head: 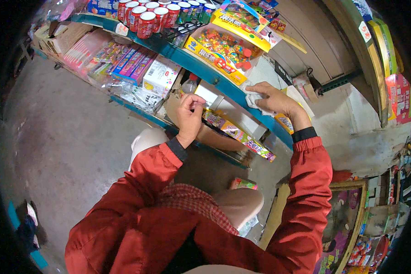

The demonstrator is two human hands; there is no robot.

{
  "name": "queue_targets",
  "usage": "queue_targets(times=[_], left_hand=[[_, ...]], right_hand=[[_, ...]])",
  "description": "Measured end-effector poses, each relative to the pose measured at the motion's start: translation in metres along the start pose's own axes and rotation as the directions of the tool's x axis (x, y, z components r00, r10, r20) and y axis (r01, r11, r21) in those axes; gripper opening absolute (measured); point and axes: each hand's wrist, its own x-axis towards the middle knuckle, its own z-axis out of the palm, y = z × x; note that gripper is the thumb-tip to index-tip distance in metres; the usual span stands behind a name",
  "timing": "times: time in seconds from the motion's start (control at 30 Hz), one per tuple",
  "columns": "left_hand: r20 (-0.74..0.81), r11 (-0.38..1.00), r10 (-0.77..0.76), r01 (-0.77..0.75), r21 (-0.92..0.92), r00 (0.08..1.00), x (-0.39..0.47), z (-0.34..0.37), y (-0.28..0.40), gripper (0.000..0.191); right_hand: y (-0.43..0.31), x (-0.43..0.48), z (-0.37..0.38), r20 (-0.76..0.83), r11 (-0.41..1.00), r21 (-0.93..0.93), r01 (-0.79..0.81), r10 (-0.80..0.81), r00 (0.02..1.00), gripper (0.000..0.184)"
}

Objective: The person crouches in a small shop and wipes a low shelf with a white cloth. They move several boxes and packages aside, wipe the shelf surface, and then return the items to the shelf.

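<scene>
My right hand (274, 99) presses a crumpled whitish cloth (255, 99) against the teal metal edge (222, 85) of a shelf, just right of a yellow open box of small colourful candies (226, 48). My left hand (190, 114) is raised before the lower shelf with its fingers curled; whether anything is between them cannot be told. Behind it are a clear bottle with a red cap (190, 85) and an opened cardboard box (173, 104). A long, colourful printed box (239, 135) lies slanted between my two forearms, near the lower shelf.
Red cans (146, 25) and dark green and blue cans (205, 13) stand on the upper shelf. The lower shelf holds purple and blue boxes (133, 65), a white box (161, 76) and plastic-wrapped goods. A small colourful pack (243, 184) lies on the floor beyond my knee.
</scene>
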Motion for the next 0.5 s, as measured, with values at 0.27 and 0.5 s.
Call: queue_targets(times=[0.27,0.5], left_hand=[[-0.03,0.987,0.081,-0.076,0.144,0.996,0.0,-0.012,0.0,0.008],[-0.008,0.976,0.173,-0.17,0.135,0.985,-0.005,-0.031,-0.004,0.009]], right_hand=[[0.002,0.002,0.014,-0.228,0.986,-0.144,0.085,-0.117,0.967,0.045],[-0.016,-0.013,0.008,-0.276,0.967,-0.251,0.038,-0.109,0.955,0.04]])
